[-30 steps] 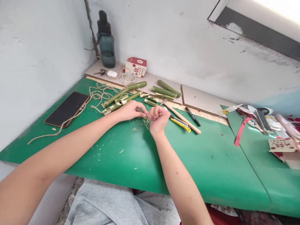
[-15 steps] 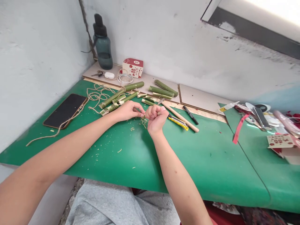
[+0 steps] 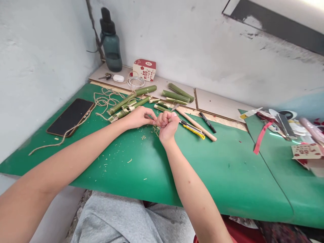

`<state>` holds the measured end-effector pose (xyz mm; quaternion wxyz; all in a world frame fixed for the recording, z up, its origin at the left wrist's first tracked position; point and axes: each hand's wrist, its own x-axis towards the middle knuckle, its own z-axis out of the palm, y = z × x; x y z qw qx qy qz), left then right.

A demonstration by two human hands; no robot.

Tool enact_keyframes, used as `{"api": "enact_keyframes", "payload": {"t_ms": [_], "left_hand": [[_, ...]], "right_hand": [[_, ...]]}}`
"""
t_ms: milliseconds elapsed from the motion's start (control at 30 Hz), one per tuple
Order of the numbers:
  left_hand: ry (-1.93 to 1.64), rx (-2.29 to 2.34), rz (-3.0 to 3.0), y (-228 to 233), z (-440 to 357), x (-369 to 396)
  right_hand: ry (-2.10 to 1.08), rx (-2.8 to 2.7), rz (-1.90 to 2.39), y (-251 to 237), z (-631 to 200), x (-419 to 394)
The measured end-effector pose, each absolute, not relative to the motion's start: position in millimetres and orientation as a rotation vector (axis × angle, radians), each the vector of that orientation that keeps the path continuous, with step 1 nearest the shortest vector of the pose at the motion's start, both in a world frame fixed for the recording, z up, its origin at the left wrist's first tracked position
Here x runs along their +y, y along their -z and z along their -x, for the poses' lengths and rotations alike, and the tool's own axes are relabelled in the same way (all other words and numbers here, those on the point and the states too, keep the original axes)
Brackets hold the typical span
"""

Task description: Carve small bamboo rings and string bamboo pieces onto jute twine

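My left hand (image 3: 140, 117) is closed in a pinch, its fingertips meeting my right hand (image 3: 167, 126), which is curled into a fist. Whatever they grip is hidden between the fingers. Pale shavings (image 3: 143, 137) lie on the green tabletop (image 3: 141, 179) just below. Behind my left hand are cut green bamboo pieces (image 3: 118, 115) and a longer bamboo stick (image 3: 131, 99). Right beside my right hand rests a yellow utility knife (image 3: 193, 130), with a wooden-handled tool (image 3: 197, 125) alongside it.
A phone (image 3: 71, 117) and loose twine (image 3: 102, 101) lie at left. Along the wall stand a water bottle (image 3: 112, 50) and a red-and-white box (image 3: 144, 70). More bamboo (image 3: 177, 96) and a black marker (image 3: 207, 122) are farther right, near assorted clutter (image 3: 286, 125).
Both hands stay together in nearly the same place, with the left fingertips slightly closer against the right fist. The whole view has shifted a little.
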<state>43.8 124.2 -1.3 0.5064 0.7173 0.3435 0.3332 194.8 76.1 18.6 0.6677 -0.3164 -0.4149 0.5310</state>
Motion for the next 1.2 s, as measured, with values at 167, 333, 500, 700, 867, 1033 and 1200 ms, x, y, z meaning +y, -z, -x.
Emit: {"api": "enact_keyframes", "payload": {"t_ms": [167, 333, 500, 700, 867, 1033, 1200], "left_hand": [[-0.812, 0.839, -1.669, 4, -43, 125], [-0.951, 0.861, -1.418, 3, -39, 128], [-1.068, 0.9, -1.205, 2, -34, 130], [-1.106, 0.826, -1.151, 1, -33, 129], [-1.108, 0.756, -1.22, 0, -32, 128], [-0.976, 0.781, -1.43, 1, -34, 126], [-0.855, 0.795, -1.8, -1, -37, 122]], "right_hand": [[-1.129, -1.013, 0.69, -31, -202, 74], [-0.915, -0.918, 0.773, -37, -222, 80], [-0.806, -0.882, 0.806, -31, -238, 90], [-0.727, -1.134, 0.873, -23, -230, 87], [-0.584, -1.492, 1.049, -23, -225, 81], [-0.525, -1.552, 1.398, -28, -234, 82], [-0.456, -1.737, 1.683, -24, -242, 88]]}}
